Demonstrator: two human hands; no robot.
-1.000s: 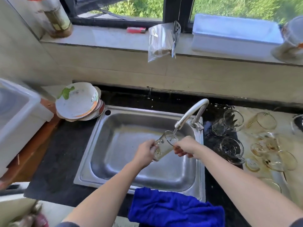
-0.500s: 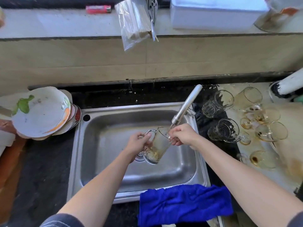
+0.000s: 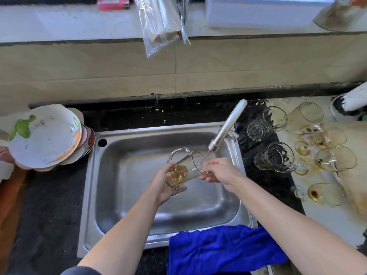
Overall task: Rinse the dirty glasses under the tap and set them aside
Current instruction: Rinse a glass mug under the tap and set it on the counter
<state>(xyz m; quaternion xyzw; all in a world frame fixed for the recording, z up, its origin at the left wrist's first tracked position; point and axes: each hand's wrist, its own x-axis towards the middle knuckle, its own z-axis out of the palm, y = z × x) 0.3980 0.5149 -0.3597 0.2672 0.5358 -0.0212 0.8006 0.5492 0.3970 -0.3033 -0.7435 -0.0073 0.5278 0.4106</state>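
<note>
Over the steel sink [image 3: 123, 197] I hold a clear glass mug [image 3: 183, 168] with a handle, tilted with its mouth toward the tap [image 3: 226, 129]. Brownish liquid sits in its base. My left hand [image 3: 166, 185] grips the mug's base from below. My right hand [image 3: 219, 171] pinches the mug's rim just under the tap's spout. Two clear glasses [image 3: 266, 124] stand on the dark counter to the right of the tap, and several stained dirty glasses [image 3: 333, 157] lie on the pale surface further right.
A stack of plates [image 3: 45, 135] leans at the sink's left. A blue cloth [image 3: 222, 249] hangs over the sink's front edge. On the sill behind are a plastic bag [image 3: 158, 22], a red lighter [image 3: 113, 3] and a white box [image 3: 258, 10].
The mug has tilted further, its mouth now toward the tap. My left hand has shifted from the handle side to under the base. The camera has tipped downward over the second.
</note>
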